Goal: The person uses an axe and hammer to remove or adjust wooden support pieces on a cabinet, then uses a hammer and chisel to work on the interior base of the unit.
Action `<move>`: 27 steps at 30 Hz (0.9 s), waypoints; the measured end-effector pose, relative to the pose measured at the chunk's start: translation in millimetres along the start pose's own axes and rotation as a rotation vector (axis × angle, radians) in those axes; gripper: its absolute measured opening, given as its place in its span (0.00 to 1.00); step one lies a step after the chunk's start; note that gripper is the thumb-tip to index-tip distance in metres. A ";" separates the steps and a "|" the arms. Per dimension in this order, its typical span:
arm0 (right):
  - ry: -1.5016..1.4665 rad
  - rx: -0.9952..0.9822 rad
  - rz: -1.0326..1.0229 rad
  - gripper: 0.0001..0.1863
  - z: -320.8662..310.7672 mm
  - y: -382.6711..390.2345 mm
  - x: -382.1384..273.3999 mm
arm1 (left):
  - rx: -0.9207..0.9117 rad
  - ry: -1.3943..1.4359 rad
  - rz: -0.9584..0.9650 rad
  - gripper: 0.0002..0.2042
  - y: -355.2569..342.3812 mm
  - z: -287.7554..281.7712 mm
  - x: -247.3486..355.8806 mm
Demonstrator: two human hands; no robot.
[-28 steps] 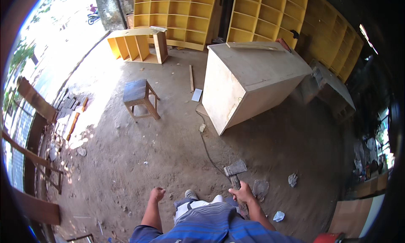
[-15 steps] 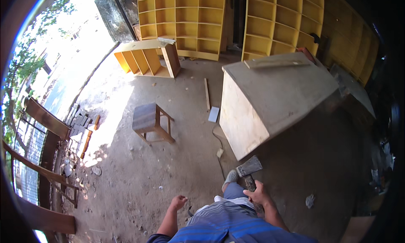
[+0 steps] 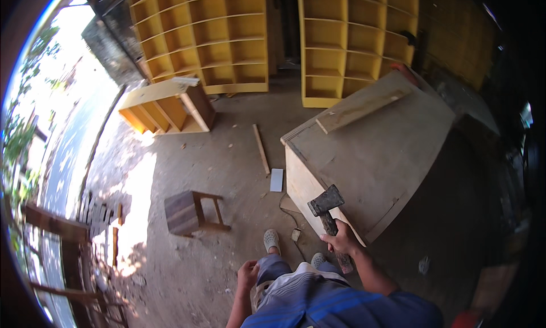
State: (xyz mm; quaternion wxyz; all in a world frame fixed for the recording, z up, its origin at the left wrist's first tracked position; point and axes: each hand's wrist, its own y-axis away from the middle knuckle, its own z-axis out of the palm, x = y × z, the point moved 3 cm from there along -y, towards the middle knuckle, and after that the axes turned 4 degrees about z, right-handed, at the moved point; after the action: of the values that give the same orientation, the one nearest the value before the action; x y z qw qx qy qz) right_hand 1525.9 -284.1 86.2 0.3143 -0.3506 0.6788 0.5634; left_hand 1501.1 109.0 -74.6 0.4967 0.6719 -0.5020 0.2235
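My right hand (image 3: 342,240) is closed round the dark handle of a hatchet (image 3: 327,200). The hatchet's broad metal head points away from me, over the near edge of a large pale wooden cabinet (image 3: 369,157) lying on the ground; whether it touches the wood I cannot tell. On the cabinet's top lies a loose board (image 3: 364,110). My left hand (image 3: 247,274) hangs low beside my left thigh, its fingers curled in and nothing visible in them.
A wooden stool (image 3: 185,213) stands ahead on the left. Beyond are a small yellow shelf unit (image 3: 165,109) and tall yellow shelves (image 3: 205,40). A wooden strip (image 3: 261,149), a white rectangular piece (image 3: 276,180) and a cord (image 3: 289,213) lie on the ground beside the cabinet.
I have moved closer to the cabinet. My right hand has raised the hatchet forward, from low beside my leg to over the cabinet's near edge. My left hand has come in beside my thigh.
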 end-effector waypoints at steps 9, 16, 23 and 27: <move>-0.146 0.377 0.157 0.16 31.1 32.3 -8.7 | -0.198 -0.300 1.043 0.08 -205.8 37.2 303.8; -0.392 0.696 0.308 0.21 68.1 106.5 19.8 | -0.248 -0.577 1.414 0.38 -278.8 177.1 489.0; -0.547 0.938 0.397 0.18 94.2 164.8 29.5 | -0.397 -0.861 1.259 0.45 -303.3 267.0 528.4; -0.641 1.019 0.331 0.16 94.8 186.6 67.0 | -0.875 -0.325 0.609 0.37 -272.7 269.4 525.1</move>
State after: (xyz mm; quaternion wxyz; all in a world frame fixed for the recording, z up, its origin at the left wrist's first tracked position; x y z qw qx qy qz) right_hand 1336.7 -176.7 116.8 0.5386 0.1395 0.7797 0.2873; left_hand 1900.1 -368.2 114.5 0.5585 0.2533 -0.7896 0.0212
